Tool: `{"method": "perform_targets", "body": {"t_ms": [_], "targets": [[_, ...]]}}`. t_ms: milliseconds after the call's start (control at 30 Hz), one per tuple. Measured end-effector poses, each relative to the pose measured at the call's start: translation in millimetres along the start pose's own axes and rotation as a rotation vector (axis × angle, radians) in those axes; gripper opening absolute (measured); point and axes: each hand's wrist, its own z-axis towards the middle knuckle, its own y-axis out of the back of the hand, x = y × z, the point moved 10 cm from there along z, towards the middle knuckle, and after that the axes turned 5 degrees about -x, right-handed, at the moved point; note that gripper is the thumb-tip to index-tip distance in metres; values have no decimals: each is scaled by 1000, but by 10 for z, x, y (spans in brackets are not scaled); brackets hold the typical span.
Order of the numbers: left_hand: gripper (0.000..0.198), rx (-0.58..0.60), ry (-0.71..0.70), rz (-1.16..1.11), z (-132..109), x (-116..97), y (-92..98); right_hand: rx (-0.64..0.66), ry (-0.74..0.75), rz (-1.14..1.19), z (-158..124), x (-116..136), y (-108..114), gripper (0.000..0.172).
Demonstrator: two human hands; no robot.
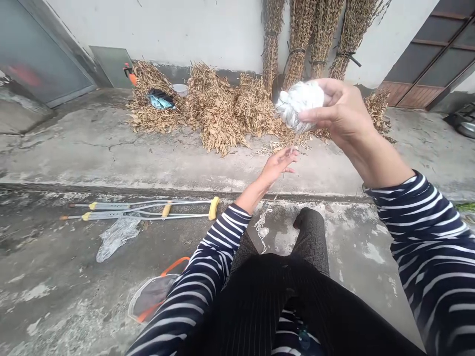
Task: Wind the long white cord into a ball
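My right hand (339,109) is wrapped round a bundle of white cord (301,106), raised in front of the dried plants by the wall. Lower and to the left, my left hand (278,164) has its thumb and forefinger together on a thin strand that runs down from the bundle. Its other fingers are partly bent. Loose white cord (262,231) lies in a tangle on the ground between my feet.
Crutches (148,210) and a clear plastic bag (119,237) lie at left, near a mesh bag with orange straps (154,294). Dried plant heaps (218,109) and upright bundles (297,44) line the wall beyond a low step (111,170).
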Motion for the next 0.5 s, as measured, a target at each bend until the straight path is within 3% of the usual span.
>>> {"method": "perform_targets", "body": {"t_ms": [100, 200, 333, 500], "targets": [[42, 4, -17, -109, -73, -83, -158, -46, 11, 56, 43, -31, 29, 54], [40, -6, 33, -143, -299, 145, -169, -160, 29, 113, 150, -66, 212, 47], [33, -16, 224, -101, -714, 848, -23, -384, 68, 138, 297, -99, 647, 38], [24, -94, 435, 24, -1213, 1773, 381, -473, 213, 155, 343, 87, 931, 36]]}}
